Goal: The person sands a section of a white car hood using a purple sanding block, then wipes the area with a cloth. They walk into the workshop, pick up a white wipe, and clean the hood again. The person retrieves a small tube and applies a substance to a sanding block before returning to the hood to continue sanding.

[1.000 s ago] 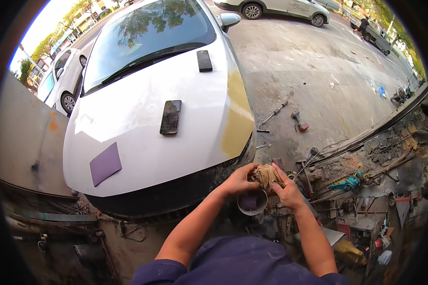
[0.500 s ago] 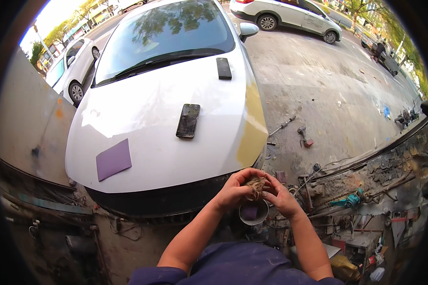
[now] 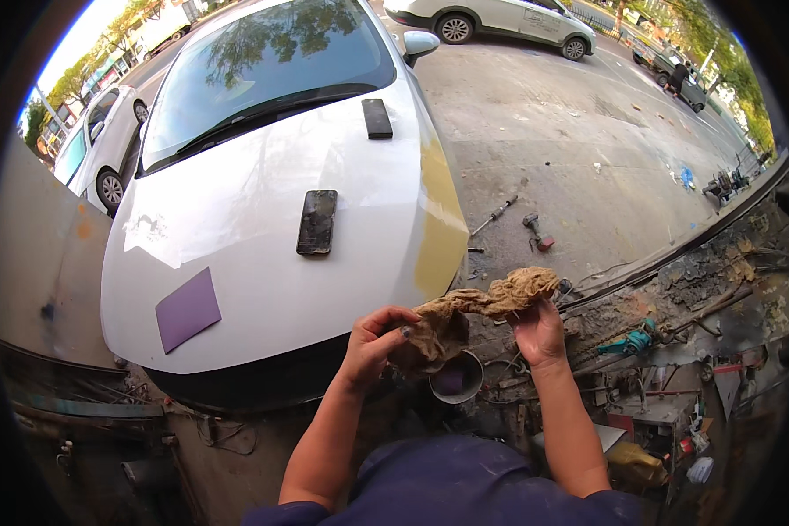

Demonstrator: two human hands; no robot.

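Between my two hands stretches a crumpled brown cloth (image 3: 491, 300), held in the air in front of the car's nose. My left hand (image 3: 373, 344) pinches its left end, where the cloth hangs down in a loose flap. My right hand (image 3: 537, 335) grips the bunched right end from below. Under the cloth stands a round bucket (image 3: 470, 392) with something purple inside. The white car hood (image 3: 263, 197) carries a purple sheet (image 3: 188, 311), a black smartphone (image 3: 316, 222) and a dark flat block (image 3: 377, 118). A yellowish patch (image 3: 441, 223) covers the hood's right edge.
On the ground to the right lie a ratchet-like tool (image 3: 497, 213) and a red-and-black power tool (image 3: 537, 233). A grimy ledge with a teal tool (image 3: 631, 340) and clutter runs along the right. White cars (image 3: 491, 24) are parked beyond.
My hands have moved apart and the cloth, bunched between them before, is now pulled out lengthwise. The view has shifted slightly, so the car sits further left.
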